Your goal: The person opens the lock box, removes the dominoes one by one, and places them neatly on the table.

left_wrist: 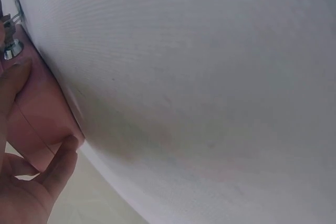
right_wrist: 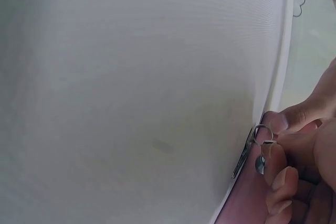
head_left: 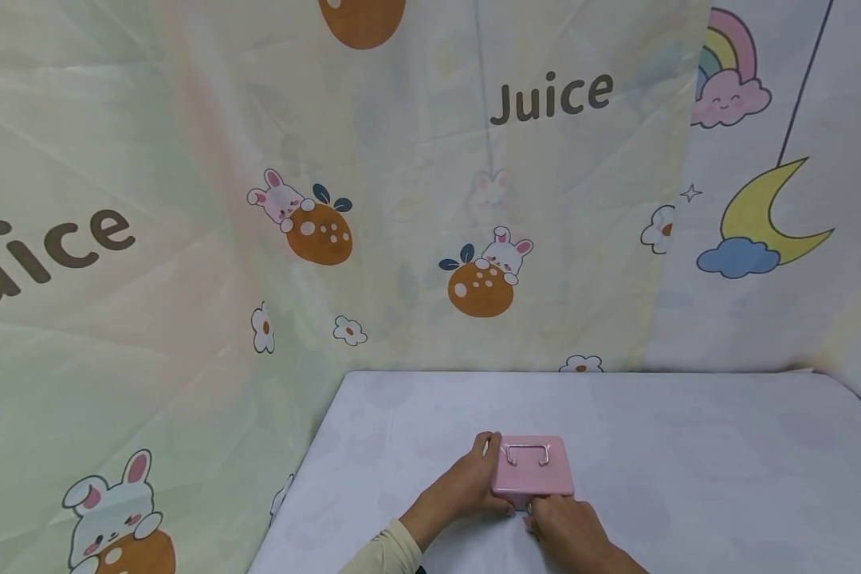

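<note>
A pink metal box [head_left: 536, 476] with a silver handle [head_left: 528, 446] folded on its lid sits on the table. My left hand [head_left: 466, 482] holds its left side, thumb on the front and fingers toward the back. At the front, my right hand [head_left: 570, 526] pinches a small key [right_wrist: 269, 142] near a silver lock [right_wrist: 260, 164]. A ring [right_wrist: 264, 127] links it to another key [right_wrist: 242, 156], which hangs down by the table. My fingers hide most of the pinched key; whether it sits in the lock, I cannot tell.
A white cloth covers the table [head_left: 689, 462]. Behind and to the left hang printed curtains [head_left: 402, 199] with rabbits, fruit and flowers. The table's left edge [head_left: 297, 470] runs beside the left curtain.
</note>
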The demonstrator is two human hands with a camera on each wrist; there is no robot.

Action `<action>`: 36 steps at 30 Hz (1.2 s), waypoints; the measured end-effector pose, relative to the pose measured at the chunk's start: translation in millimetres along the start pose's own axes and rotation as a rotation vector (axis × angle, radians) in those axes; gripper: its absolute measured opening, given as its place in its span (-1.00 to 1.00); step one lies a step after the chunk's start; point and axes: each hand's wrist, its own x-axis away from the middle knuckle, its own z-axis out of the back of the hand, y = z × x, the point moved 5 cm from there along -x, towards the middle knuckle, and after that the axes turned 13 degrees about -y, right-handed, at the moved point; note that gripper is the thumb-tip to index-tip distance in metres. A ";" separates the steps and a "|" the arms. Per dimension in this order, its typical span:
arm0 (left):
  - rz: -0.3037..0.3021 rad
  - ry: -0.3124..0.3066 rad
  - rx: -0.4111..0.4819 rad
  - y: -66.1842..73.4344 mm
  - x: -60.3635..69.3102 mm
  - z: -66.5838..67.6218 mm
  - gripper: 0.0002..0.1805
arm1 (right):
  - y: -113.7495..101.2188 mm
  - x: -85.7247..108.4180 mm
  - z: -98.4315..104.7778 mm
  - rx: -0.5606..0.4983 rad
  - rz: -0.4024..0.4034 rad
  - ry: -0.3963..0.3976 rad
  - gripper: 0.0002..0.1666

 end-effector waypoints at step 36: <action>0.012 -0.007 0.012 -0.5 0.3 -0.3 0.28 | 14.8 1.3 -4.7 -0.256 0.030 0.001 -0.68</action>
